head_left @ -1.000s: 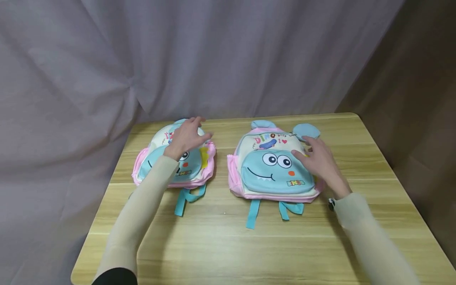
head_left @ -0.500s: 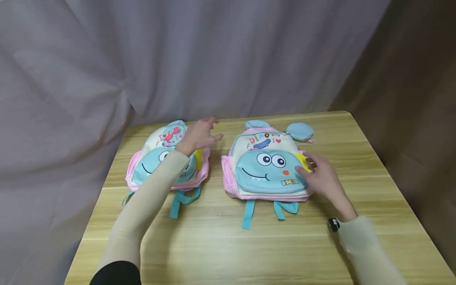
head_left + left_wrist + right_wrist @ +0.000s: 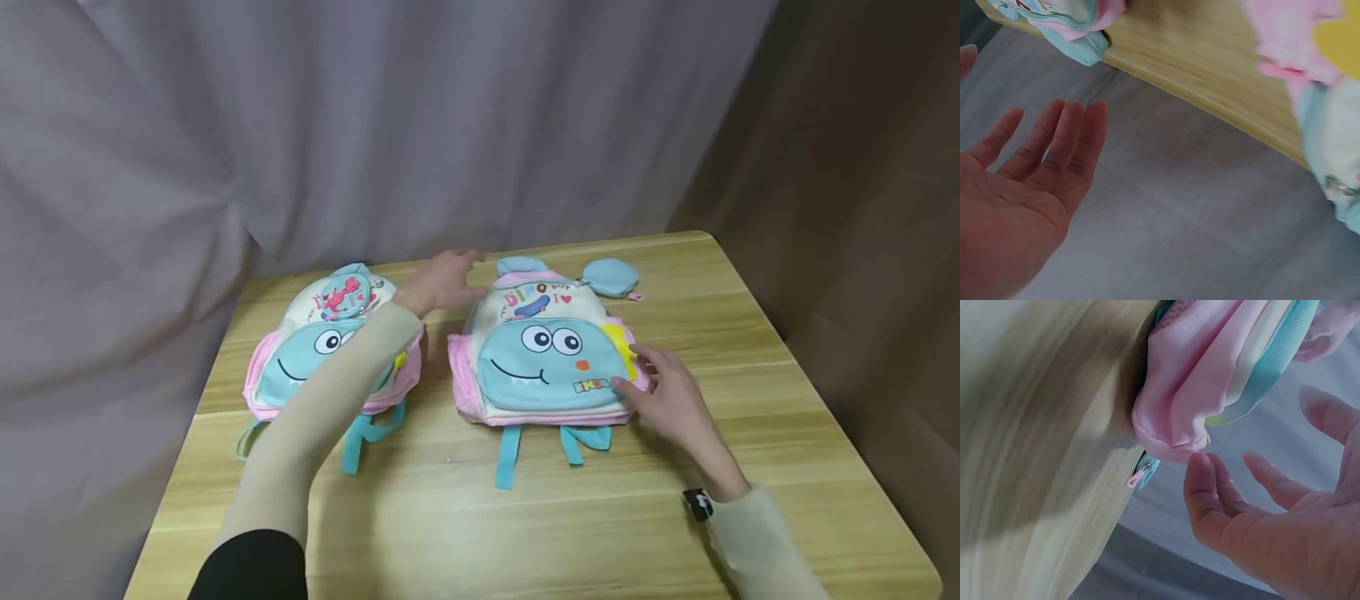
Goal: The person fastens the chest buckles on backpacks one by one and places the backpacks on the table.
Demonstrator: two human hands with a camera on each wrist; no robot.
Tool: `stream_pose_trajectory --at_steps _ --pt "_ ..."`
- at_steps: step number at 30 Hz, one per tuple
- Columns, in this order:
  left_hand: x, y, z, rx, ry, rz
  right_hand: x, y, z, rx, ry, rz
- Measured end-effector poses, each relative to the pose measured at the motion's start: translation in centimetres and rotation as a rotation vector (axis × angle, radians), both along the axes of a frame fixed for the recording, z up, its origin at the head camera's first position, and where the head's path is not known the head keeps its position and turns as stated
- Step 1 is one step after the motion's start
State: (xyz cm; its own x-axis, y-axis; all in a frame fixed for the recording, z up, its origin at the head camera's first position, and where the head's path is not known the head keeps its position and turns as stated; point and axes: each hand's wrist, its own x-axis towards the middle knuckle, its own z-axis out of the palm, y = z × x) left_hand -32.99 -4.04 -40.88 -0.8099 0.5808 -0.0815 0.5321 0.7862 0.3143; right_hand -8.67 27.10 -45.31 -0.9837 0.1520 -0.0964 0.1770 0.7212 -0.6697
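Observation:
Two small dinosaur-face backpacks lie face up, side by side, in the head view. My left hand, fingers loosely extended, is above the gap between them, near the upper left of the right backpack. It holds nothing; its spread palm shows in the left wrist view. The left backpack is partly covered by my left forearm. My right hand is by the right backpack's lower right side. In the right wrist view its loosely bent fingers are close to the pink side pocket; I cannot tell whether they touch.
A round blue pouch hangs off the right backpack's upper right. Another, with a pink dinosaur, lies on the left backpack. Turquoise straps trail onto the wooden table. A grey curtain hangs behind.
My left hand has moved right, from over the left backpack to near the right one. My right hand has come down along the right backpack's side, uncovering the pouch. The head view has shifted.

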Motion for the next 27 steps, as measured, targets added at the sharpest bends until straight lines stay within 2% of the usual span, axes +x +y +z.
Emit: stream_pose_trajectory --at_steps 9,15,18,23,27 --pt "-1.0 3.3 0.3 -0.011 0.004 -0.101 1.2 -0.4 -0.5 -0.058 -0.068 -0.048" --pt "-1.0 5.3 -0.5 -0.046 -0.077 -0.134 1.9 -0.7 -1.3 -0.107 -0.157 -0.080" --pt "-0.8 6.3 -0.9 -0.074 -0.100 -0.143 2.3 -0.7 -1.6 -0.113 -0.169 -0.078" --pt "-0.6 7.7 -1.4 -0.096 -0.084 -0.137 2.7 -0.8 -1.9 -0.126 -0.167 -0.085" --pt "-0.3 8.4 -2.0 -0.143 -0.061 -0.161 3.2 -1.3 -2.1 -0.145 -0.184 -0.102"
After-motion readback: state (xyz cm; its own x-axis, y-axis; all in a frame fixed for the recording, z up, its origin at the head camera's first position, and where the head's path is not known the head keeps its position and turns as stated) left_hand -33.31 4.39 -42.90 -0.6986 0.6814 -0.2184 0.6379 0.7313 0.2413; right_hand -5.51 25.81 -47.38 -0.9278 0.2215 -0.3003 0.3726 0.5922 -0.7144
